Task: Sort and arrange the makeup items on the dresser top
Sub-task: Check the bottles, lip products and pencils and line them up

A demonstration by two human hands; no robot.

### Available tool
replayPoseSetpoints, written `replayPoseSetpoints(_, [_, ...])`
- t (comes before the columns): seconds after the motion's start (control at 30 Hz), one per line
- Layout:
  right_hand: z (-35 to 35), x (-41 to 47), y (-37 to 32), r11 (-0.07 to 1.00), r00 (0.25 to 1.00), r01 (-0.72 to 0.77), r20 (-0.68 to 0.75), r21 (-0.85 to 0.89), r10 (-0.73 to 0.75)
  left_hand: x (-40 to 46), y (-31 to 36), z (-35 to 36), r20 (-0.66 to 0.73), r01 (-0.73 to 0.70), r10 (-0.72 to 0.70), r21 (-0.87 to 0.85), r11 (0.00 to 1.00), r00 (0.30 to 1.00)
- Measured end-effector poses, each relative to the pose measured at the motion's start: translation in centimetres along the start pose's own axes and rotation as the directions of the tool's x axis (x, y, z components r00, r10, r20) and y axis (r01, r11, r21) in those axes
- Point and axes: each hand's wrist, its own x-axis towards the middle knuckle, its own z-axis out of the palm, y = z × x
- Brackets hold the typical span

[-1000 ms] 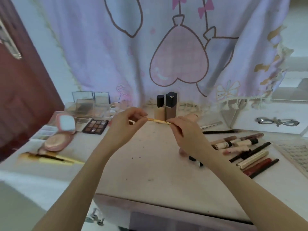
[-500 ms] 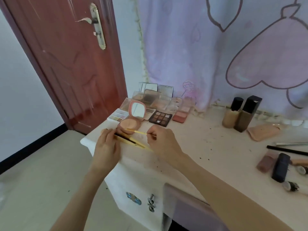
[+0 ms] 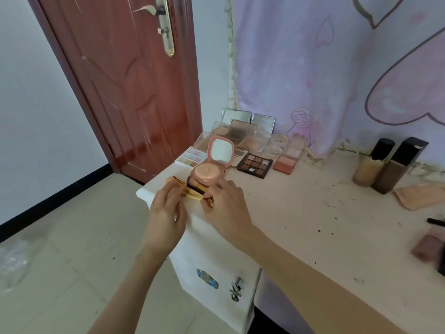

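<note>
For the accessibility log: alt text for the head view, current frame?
Both hands, left hand and right hand, touch a bundle of gold-handled makeup brushes at the left corner of a white dresser top. Just behind lie an open pink compact, eyeshadow palettes and two foundation bottles; a red-brown door stands at left.

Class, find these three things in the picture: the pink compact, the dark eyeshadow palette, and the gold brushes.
pink compact (image 3: pixel 207 171), head view, on the round powder pan.
dark eyeshadow palette (image 3: pixel 255 165), head view, on its middle pan.
gold brushes (image 3: pixel 192 191), head view, on the handles between the hands.
</note>
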Motion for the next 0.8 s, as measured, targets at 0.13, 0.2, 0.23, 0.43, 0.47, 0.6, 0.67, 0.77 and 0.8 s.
replayPoseSetpoints(0.13, [0.0,-0.6,0.9,0.998,0.998,0.058,-0.005,0.019,-0.058,-0.2,-0.5,0.1,0.052,-0.043,0.038,0.101,0.994,0.998])
replayPoseSetpoints(0.2, [-0.2,-0.8,1.5,0.997,0.997,0.082,-0.012,-0.005,-0.082,-0.5,-0.4,0.3,0.079,-0.035,0.024,0.138,0.990,0.997])
replayPoseSetpoints(0.23, [-0.2,-0.8,1.7,0.996,0.996,0.087,-0.015,-0.009,-0.087,-0.6,-0.4,0.4,0.092,-0.030,0.016,0.160,0.987,0.996])
replayPoseSetpoints(0.43, [-0.5,-0.5,2.1,0.997,0.997,0.074,0.006,0.027,-0.074,-1.4,0.9,-0.4,0.037,-0.141,0.137,0.137,0.980,0.990])
replayPoseSetpoints(0.47, [-0.5,-0.4,2.2,0.997,0.997,0.075,0.014,0.018,-0.075,-1.5,1.0,-0.4,0.046,-0.149,0.144,0.139,0.979,0.988])
replayPoseSetpoints(0.6, [-0.6,-0.4,2.2,0.997,0.997,0.077,0.022,0.003,-0.077,-1.7,1.1,-0.2,0.106,-0.148,0.130,0.188,0.971,0.986])
replayPoseSetpoints(0.67, [-0.7,-0.5,2.3,0.997,0.998,0.063,0.019,0.033,-0.063,-1.8,1.2,-0.3,0.133,-0.137,0.112,0.199,0.970,0.985])
replayPoseSetpoints(0.77, [-1.3,-1.0,2.6,0.996,0.997,0.060,0.037,0.064,-0.063,-1.8,1.4,-0.6,0.170,-0.110,0.077,0.196,0.974,0.982])
replayPoseSetpoints(0.8, [-1.7,-1.2,2.7,0.995,0.997,0.058,0.040,0.076,-0.061,-1.9,1.5,-0.7,0.176,-0.106,0.072,0.193,0.975,0.982])
